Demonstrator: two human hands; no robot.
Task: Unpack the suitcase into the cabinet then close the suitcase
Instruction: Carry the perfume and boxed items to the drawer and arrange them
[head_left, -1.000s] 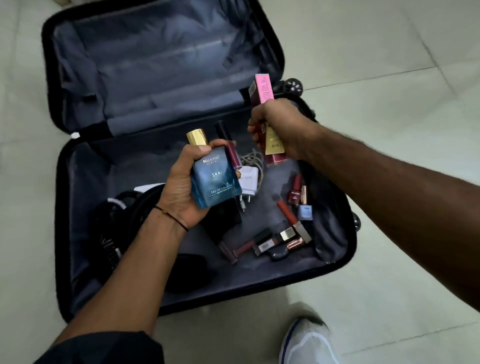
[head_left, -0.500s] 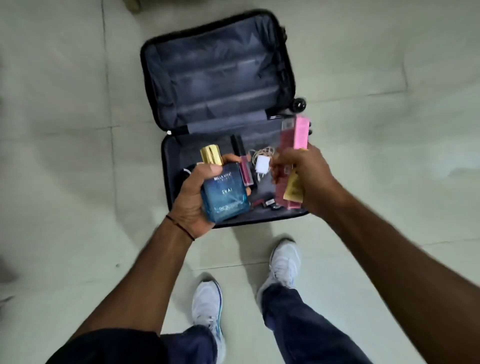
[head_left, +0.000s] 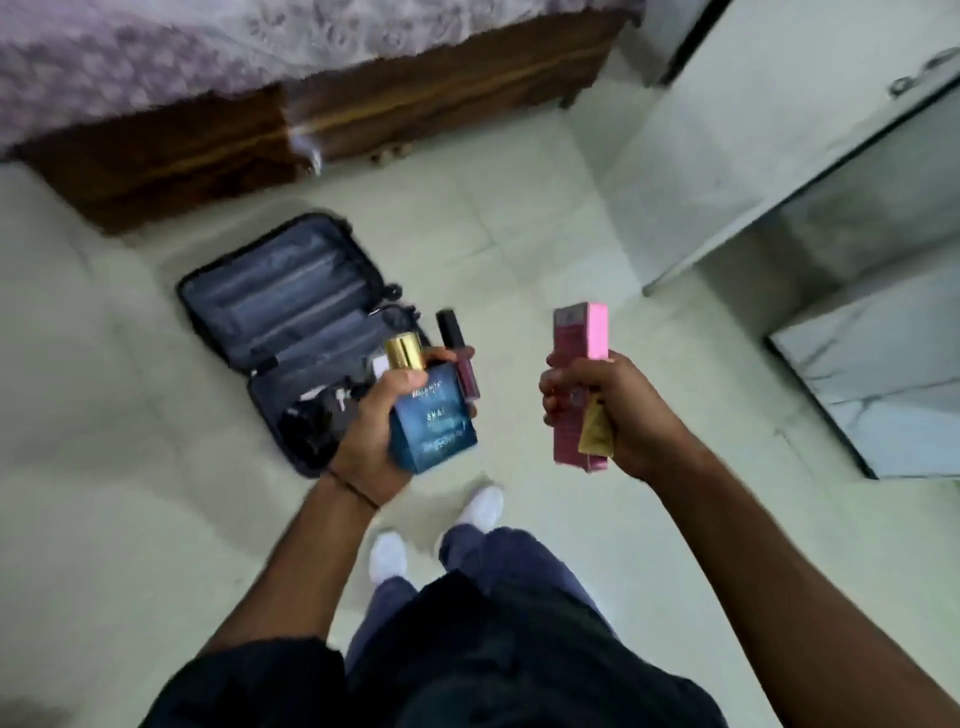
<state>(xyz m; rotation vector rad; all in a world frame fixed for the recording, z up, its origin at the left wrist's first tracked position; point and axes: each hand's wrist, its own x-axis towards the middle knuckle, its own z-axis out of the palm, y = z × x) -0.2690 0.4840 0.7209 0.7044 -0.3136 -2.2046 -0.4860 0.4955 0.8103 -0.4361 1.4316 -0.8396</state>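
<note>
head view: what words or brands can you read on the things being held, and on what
"SKAI": front of the blue perfume bottle, left hand, slightly blurred.
"BELLA VITA": small line above it, barely legible.
Bottle's lower lines: too blurred to read.
Print on the pink box and yellow label, right hand: unreadable.

The perfume bottle (head_left: 439, 423) is blue with a gold cap (head_left: 403, 352). The lip gloss tube (head_left: 466, 375) is maroon, black-topped. The carton (head_left: 581, 358) is pink. The suitcase (head_left: 291, 306) is black, lined grey. The bedspread (head_left: 156, 47) is lilac with a floral pattern. The shoes (head_left: 483, 506) are white.
</note>
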